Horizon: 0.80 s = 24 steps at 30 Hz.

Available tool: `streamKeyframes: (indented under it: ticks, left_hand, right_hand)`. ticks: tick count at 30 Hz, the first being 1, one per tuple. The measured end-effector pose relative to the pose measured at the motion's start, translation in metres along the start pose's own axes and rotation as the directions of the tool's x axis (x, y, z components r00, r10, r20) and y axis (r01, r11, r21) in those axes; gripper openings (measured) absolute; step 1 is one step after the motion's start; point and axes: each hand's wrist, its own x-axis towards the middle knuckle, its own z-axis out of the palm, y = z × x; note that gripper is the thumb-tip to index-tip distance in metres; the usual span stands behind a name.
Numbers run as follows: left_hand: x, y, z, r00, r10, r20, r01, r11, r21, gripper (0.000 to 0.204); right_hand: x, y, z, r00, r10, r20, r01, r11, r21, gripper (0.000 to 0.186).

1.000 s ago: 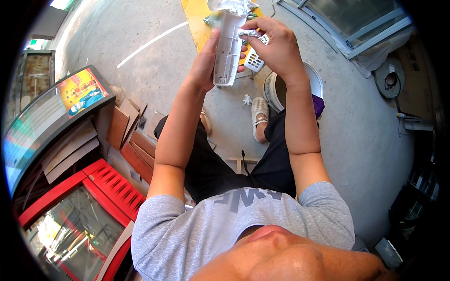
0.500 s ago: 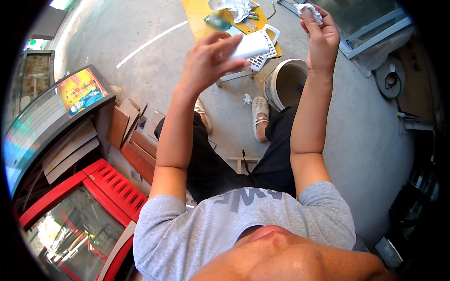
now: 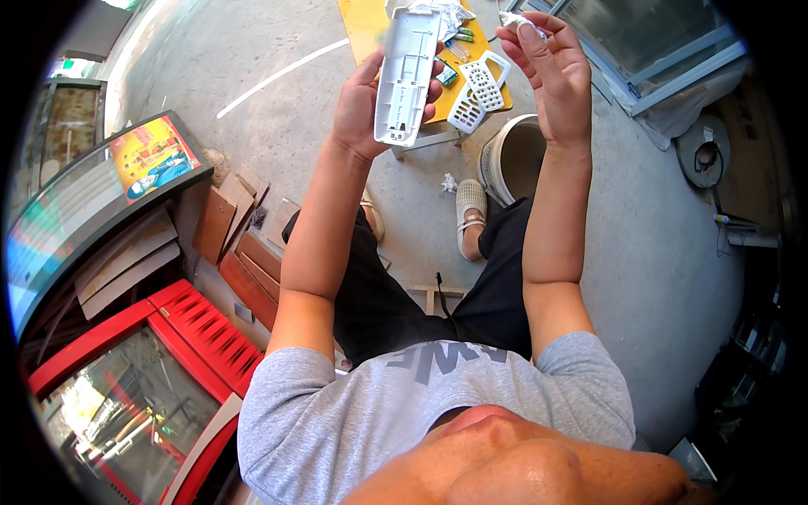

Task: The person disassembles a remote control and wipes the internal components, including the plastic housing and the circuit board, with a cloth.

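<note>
Far on my left a red cabinet [image 3: 202,332] with a glass panel stands near the wooden boards [image 3: 215,223] leaning together on the floor. My left hand [image 3: 355,114] comes next, fingers curled behind a long white plastic shell [image 3: 406,76], thumb along its left edge and fingertips showing past its right, so I have it firmly, ribbed hollow side facing me. Beyond it, on the yellow counter [image 3: 358,23], lie crumpled white wrapping [image 3: 457,13], a small green circuit board [image 3: 446,74] and, near the right edge, two white perforated plates [image 3: 481,86], partly overlapping. A pale bucket [image 3: 488,164] stands on the floor just beside the counter. Above and right of it my right hand [image 3: 557,71] is raised, thumb and fingers pinching a wad of white tissue [image 3: 513,20], well apart from the shell. I judge this a pause in wiping the shell's inside; another stroke would call for bringing the wad over to the ribs, pressing lightly into the corners while my left fingers steady the edges.
</note>
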Motion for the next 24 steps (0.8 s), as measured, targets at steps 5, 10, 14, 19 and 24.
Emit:
streamKeyframes:
  ticks: [5,10,14,19,24]
  left_hand:
    - [0.002,-0.006,0.009,0.998,-0.015,-0.057,0.013,0.999,-0.029,0.058]
    - [0.001,-0.007,0.011,0.999,-0.034,-0.041,0.031,0.997,-0.076,0.058]
    - [0.000,-0.009,0.009,0.998,-0.042,-0.049,0.040,0.998,-0.054,0.057]
    - [0.001,-0.013,0.015,0.989,-0.061,-0.138,0.072,0.995,0.073,0.055]
    - [0.001,-0.019,0.017,0.965,-0.006,-0.264,0.070,0.970,0.233,0.053]
  right_hand:
    - [-0.004,0.007,0.005,0.998,-0.058,0.031,0.062,0.984,-0.166,0.019]
    - [-0.011,0.001,0.027,0.996,-0.078,0.037,0.085,0.950,-0.299,0.020]
    - [-0.011,0.009,0.026,0.988,-0.137,0.073,0.155,0.906,-0.395,0.024]
    - [-0.011,0.016,0.025,0.985,-0.170,0.028,0.160,0.848,-0.505,0.020]
    - [-0.015,0.013,0.034,0.991,-0.133,-0.022,0.099,0.830,-0.548,0.019]
